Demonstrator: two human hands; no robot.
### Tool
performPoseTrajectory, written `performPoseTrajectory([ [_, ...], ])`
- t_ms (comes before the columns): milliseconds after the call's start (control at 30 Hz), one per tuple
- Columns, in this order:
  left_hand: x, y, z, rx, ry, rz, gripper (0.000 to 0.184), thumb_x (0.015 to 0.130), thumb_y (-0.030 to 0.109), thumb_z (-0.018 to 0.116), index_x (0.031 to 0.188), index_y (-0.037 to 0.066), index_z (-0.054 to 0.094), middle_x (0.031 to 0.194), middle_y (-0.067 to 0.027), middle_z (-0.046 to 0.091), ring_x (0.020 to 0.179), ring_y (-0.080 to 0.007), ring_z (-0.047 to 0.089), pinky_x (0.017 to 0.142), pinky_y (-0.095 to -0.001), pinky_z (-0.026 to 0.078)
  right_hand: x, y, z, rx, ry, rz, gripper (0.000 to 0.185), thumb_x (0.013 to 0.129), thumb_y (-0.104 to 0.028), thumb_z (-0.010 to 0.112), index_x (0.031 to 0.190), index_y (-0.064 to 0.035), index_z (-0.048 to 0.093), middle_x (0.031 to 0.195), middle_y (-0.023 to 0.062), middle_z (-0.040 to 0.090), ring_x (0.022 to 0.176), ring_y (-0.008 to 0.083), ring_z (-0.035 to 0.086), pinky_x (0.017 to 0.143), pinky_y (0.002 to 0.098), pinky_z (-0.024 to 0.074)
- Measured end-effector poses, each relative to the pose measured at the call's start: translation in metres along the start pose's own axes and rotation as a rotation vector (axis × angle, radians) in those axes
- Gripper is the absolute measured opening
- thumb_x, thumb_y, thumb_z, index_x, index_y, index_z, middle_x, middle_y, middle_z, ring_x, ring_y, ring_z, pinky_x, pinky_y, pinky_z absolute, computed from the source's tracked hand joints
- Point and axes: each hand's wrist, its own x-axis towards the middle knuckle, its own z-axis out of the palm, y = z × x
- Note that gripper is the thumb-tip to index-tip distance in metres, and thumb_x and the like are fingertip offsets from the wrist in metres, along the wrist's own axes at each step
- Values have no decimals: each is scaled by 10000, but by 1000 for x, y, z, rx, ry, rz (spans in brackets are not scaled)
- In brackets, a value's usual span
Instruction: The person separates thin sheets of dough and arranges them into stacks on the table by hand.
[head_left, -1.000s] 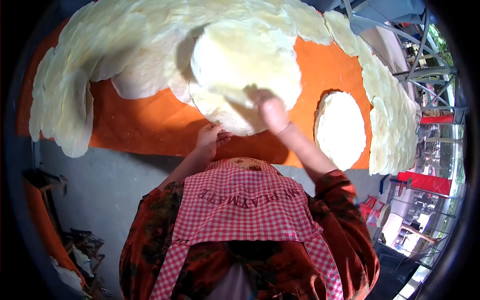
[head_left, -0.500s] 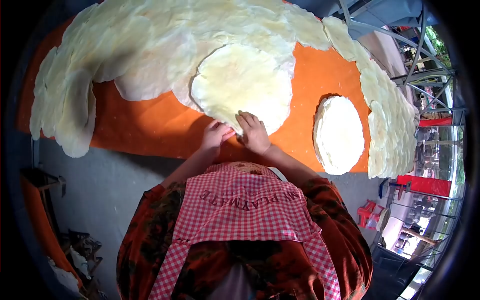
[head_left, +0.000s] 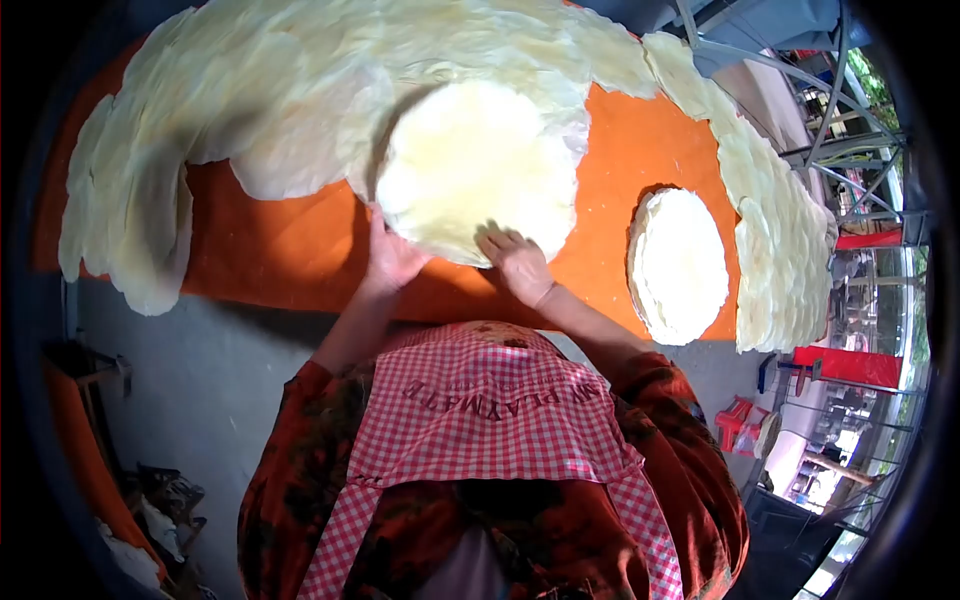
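1. Head view, and here come both hands at the near edge of a round, pale sheet [head_left: 480,165], which spreads out just beyond the fingers on the orange tabletop [head_left: 260,240].
2. Left hand [head_left: 397,255]: it's touching the sheet's lower left rim, thumb pointing away along the edge; the other fingers are hidden, so I can't tell if they grip.
3. Right hand [head_left: 520,265]: its fingers lie over the near edge, slightly apart on the upper face; whether the thumb pinches from below, I can't tell.
4. Look past both sets of fingers: a wide spread of overlapping sheets [head_left: 330,50] runs along the far side and curves round to the left.
5. Off to the right of the right fingers, well clear of them, sits a white round stack [head_left: 682,268], and further right, a band of layered sheets [head_left: 780,240].
6. Closer in than the fingers, toward the wearer, there's a pink checked apron [head_left: 500,410].
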Motion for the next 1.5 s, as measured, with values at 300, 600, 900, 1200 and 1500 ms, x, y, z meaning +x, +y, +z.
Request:
performPoseTrajectory([
  [300,-1,-4,-14,195,47,49,550,985,477,297,1372,91,362,1356,-98,469,1245,-267,448,1041,-496,342,49,-20,-28,533,-115,310,774,826,-532,578,1359,-5,385,1318,228,476,1146,362,528,958,411,438],
  [600,6,-7,-10,508,370,146,291,993,274,386,1191,77,466,1116,-82,559,988,-205,570,890,-404,479,137,-56,-19,504,-479,684,716,848,-531,523,1336,-26,383,1087,206,621,1024,347,600,888,410,468],
  [900,2,-6,-33,806,872,187,186,913,213,530,1029,74,574,806,-24,582,567,-124,520,497,-272,429,126,80,59,762,-111,587,214,829,-135,578,964,11,657,824,116,678,786,215,655,702,354,527],
  [1200,7,-7,-59,630,696,296,165,902,139,463,1012,43,538,877,-48,592,709,-169,588,595,-305,487,130,268,-194,1008,160,623,172,875,-116,520,949,-24,646,840,49,631,722,139,601,626,309,510],
  [1500,-18,5,-12,1177,753,480,335,875,99,573,1186,42,463,1063,-98,534,874,-182,551,733,-302,499,141,60,-38,1202,-203,706,232,887,-128,533,1073,-9,606,905,72,650,723,165,633,573,309,528],
])
